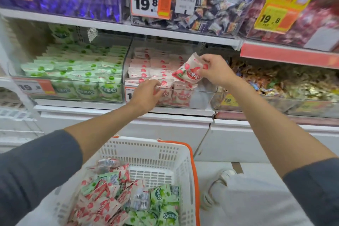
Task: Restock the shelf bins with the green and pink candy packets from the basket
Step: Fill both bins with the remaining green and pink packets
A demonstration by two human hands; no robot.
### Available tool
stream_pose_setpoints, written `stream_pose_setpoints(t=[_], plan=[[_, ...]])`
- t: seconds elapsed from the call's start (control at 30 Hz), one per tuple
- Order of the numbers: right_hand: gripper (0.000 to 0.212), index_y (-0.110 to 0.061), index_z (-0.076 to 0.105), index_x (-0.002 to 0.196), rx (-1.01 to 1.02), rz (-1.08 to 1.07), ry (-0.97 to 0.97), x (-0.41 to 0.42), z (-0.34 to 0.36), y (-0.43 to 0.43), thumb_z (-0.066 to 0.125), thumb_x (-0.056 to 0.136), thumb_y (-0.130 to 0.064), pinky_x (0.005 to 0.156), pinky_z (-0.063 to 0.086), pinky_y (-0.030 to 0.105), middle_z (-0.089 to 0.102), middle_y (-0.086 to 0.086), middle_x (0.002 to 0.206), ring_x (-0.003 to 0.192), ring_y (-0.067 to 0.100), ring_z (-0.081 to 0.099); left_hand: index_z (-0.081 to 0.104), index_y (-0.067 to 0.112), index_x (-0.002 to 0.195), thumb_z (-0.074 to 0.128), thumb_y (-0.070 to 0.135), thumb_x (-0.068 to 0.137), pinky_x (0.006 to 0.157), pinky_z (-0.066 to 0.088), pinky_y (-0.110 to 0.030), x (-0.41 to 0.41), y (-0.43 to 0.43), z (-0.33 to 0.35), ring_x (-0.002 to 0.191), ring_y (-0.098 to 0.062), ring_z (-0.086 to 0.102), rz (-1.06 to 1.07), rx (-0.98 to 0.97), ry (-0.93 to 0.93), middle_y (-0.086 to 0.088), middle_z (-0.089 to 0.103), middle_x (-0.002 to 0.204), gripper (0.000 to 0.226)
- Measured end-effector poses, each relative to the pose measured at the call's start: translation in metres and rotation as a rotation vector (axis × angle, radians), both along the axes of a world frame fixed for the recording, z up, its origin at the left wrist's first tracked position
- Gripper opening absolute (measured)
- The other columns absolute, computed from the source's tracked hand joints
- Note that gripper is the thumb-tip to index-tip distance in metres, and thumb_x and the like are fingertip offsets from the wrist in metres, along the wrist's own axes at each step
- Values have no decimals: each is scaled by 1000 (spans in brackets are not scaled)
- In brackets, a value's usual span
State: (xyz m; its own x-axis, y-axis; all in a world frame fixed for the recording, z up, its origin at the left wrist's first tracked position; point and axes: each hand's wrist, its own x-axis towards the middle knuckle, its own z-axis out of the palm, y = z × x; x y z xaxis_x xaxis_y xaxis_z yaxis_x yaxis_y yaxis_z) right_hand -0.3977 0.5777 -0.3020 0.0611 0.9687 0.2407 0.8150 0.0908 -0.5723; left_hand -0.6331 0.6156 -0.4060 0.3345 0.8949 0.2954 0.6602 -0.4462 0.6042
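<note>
Head view, white shop shelving (128,29), clear candy bins (205,95), white basket (146,145) below

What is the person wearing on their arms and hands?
Both arms have dark grey sleeves, the left sleeve and the right sleeve, stopping near the elbows, so the forearms are bare. The left hand and right hand are bare too: no gloves, and no watch or bracelet shows.

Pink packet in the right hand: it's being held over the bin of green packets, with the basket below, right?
Not quite. The head view shows the right hand holding the pink packet over the pink bin, not the green bin. The basket is below.
</note>
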Motion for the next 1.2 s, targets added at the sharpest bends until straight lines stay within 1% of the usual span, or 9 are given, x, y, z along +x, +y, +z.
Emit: stream_pose_setpoints(t=[0.17, 0.27, 0.57, 0.63, 0.7, 0.87, 1.03, 1.13, 1.2], plan=[[14, -16, 67, 103, -55, 36, -182, -14, -19, 6, 62, 90, -14, 69, 34, 26, 58, -2, 86, 78, 17, 52, 65, 18, 103, 58, 28, 94, 84, 46, -36, -2, -1, -6, 99, -20, 53, 1, 77, 65, 0, 59, 103, 15], [10, -19, 61, 80, -5, 27, -192, -12, -9, 11, 62, 88, -12, 61, 35, 30, 56, -3, 73, 68, 15, 51, 63, 19, 107, 58, 24, 94, 90, 47, -41, -6, -3, -6, 100, -19, 51, -4, 87, 91, -1, 58, 107, 15], [39, -10, 62, 129, -219, 104, -431, -10, -31, 28, 60, 89, -10, 96, 48, 37, 62, 11, 127, 113, 26, 57, 60, 20, 112, 58, 25, 93, 91, 43, -41, -8, -3, -9, 104, -20, 48, -9, 118, 153, 0, 56, 112, 20], [44, -12, 60, 132, -261, 91, -379, -12, -38, 29, 56, 88, -7, 91, 49, 33, 61, 10, 130, 112, 24, 58, 59, 19, 115, 57, 25, 93, 91, 42, -40, -8, -4, -9, 105, -20, 47, -15, 119, 164, -1, 55, 112, 23], [42, -11, 62, 128, -229, 63, -334, -12, -39, 29, 54, 87, -5, 76, 46, 25, 63, 9, 126, 101, 21, 59, 59, 18, 117, 57, 25, 93, 91, 42, -40, -9, -5, -8, 106, -21, 47, -21, 124, 170, -2, 55, 113, 25], [34, -11, 68, 121, -222, 78, -372, -13, -41, 32, 55, 90, -3, 95, 50, 37, 65, 6, 124, 110, 25, 59, 60, 19, 116, 57, 25, 93, 92, 41, -40, -7, -7, -8, 107, -21, 47, -11, 133, 160, -2, 55, 114, 24], [28, -14, 76, 100, -253, 145, -444, -17, -40, 38, 54, 89, -3, 78, 50, 32, 73, 2, 94, 90, 24, 64, 61, 21, 115, 55, 24, 94, 94, 42, -41, -4, -8, -5, 106, -20, 50, 23, 135, 149, 0, 57, 112, 22], [20, -1, 74, 91, -269, 156, -380, -10, -40, 39, 54, 90, -2, 74, 45, 25, 69, -5, 91, 90, 15, 64, 62, 22, 118, 52, 20, 96, 92, 45, -41, 6, 5, 13, 100, -18, 54, 66, 157, 45, 3, 61, 105, 25], [16, 7, 69, 88, -286, 179, -346, -2, -41, 42, 56, 90, -2, 73, 48, 28, 72, 3, 95, 87, 15, 64, 64, 25, 120, 51, 21, 98, 92, 45, -40, 19, 26, 31, 101, -18, 54, 21, 143, 100, 8, 64, 103, 26]])
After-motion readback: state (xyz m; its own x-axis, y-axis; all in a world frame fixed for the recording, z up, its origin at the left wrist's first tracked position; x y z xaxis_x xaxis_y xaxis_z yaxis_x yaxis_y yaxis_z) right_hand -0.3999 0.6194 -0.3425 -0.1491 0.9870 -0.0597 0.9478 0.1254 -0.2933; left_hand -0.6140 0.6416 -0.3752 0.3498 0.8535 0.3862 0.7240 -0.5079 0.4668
